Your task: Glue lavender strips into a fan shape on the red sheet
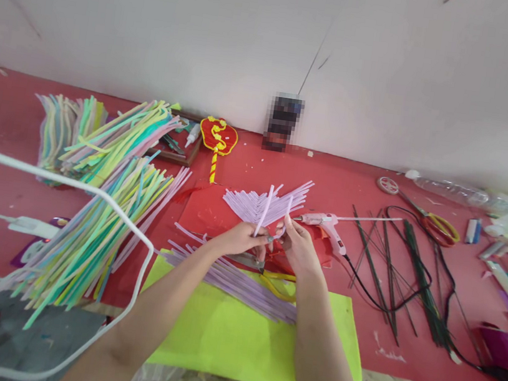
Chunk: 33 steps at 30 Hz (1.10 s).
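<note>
A red table (353,185) spreads beneath the fingers (288,223). Below them lies a red sheet (201,208); nearer the person, a lime-green sheet (232,345) reaches past the table's front edge. Left of the fingers are bundles of coloured pipe cleaners (102,226); beyond and to the left, a brown tray (178,156) and a red-and-yellow fan (225,141). To their right lie a pink glue gun (325,221), dark green wires (426,290) and scissors (440,228), with a plastic bottle (455,191) farther off near the wall.

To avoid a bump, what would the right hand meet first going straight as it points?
The right hand would likely meet the V-shaped fan of slim lilac stems; depth is unclear.
</note>
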Motion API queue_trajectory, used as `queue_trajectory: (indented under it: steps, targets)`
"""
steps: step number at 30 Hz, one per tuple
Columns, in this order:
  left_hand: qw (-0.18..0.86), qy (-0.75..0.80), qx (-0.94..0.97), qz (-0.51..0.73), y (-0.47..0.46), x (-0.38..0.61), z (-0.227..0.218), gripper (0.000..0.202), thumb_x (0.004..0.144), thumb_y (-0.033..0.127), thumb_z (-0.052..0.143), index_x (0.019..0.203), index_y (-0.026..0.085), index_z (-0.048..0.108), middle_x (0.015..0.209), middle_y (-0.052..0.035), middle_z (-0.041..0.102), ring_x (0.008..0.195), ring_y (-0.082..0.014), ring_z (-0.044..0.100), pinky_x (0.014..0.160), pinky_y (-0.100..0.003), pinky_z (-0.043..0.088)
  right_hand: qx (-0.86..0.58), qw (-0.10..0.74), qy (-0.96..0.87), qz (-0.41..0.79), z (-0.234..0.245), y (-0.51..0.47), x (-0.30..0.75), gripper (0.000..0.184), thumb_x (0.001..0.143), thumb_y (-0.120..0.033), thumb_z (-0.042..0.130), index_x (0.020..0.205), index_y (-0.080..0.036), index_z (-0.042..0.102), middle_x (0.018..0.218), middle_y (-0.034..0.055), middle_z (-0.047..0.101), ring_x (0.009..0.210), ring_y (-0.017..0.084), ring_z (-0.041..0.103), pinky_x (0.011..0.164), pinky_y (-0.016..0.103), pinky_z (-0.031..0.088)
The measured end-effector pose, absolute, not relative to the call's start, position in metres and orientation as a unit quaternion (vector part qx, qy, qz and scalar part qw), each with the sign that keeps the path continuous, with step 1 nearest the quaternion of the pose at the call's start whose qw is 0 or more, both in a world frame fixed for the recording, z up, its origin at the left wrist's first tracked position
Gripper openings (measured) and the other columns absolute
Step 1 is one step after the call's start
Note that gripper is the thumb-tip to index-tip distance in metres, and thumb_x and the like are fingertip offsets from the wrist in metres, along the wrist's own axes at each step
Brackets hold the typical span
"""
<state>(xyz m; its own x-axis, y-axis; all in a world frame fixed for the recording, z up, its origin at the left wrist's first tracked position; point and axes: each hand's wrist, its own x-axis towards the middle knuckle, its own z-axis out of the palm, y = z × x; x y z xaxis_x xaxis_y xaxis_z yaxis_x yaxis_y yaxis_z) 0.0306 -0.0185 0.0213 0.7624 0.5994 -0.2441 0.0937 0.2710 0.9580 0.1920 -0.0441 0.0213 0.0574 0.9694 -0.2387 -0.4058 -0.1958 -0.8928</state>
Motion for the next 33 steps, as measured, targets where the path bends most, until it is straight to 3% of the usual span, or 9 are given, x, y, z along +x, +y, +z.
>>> queue_trajectory:
  steps: [6, 19, 27, 33]
  targets:
    - [0.747, 0.296, 0.575, 0.151, -0.021, 0.032, 0.019, 0.041, 0.078, 0.055, 0.062, 0.077, 0.014, 0.059, 0.057, -0.0001, 0.065, 0.056, -0.0125, 0.062, 0.064, -0.025, 0.046, -0.473, 0.544, -0.306, 0.622, 0.025, -0.046, 0.192, 0.04, 0.059, -0.055, 0.078, 0.061, -0.018, 0.063, 0.052, -0.0045, 0.054, 0.043, 0.007, 0.046, 0.036, 0.021, 0.042]
    - [0.755, 0.275, 0.582, 0.122, -0.023, 0.032, 0.021, 0.038, 0.081, 0.052, 0.06, 0.074, 0.015, 0.059, 0.056, 0.0005, 0.066, 0.055, -0.011, 0.062, 0.064, -0.023, 0.047, -0.474, 0.535, -0.33, 0.616, 0.018, -0.046, 0.193, 0.038, 0.066, -0.053, 0.075, 0.062, -0.018, 0.062, 0.052, -0.0043, 0.053, 0.044, 0.007, 0.045, 0.039, 0.021, 0.037]
    - [0.746, 0.298, 0.582, 0.127, -0.02, 0.031, 0.022, 0.034, 0.083, 0.047, 0.059, 0.077, 0.014, 0.058, 0.057, -0.0004, 0.066, 0.057, -0.0123, 0.063, 0.066, -0.024, 0.046, -0.458, 0.62, -0.275, 0.575, 0.021, -0.044, 0.195, 0.029, 0.067, -0.046, 0.077, 0.072, -0.019, 0.065, 0.06, -0.0042, 0.057, 0.054, 0.006, 0.048, 0.047, 0.017, 0.039]
    - [0.742, 0.296, 0.59, 0.119, -0.02, 0.031, 0.024, 0.034, 0.084, 0.047, 0.058, 0.079, 0.014, 0.059, 0.056, 0.0005, 0.065, 0.056, -0.0116, 0.061, 0.066, -0.024, 0.045, -0.44, 0.655, -0.22, 0.573, 0.028, -0.042, 0.2, 0.032, 0.065, -0.047, 0.078, 0.069, -0.019, 0.064, 0.058, -0.0051, 0.055, 0.048, 0.005, 0.044, 0.043, 0.017, 0.036]
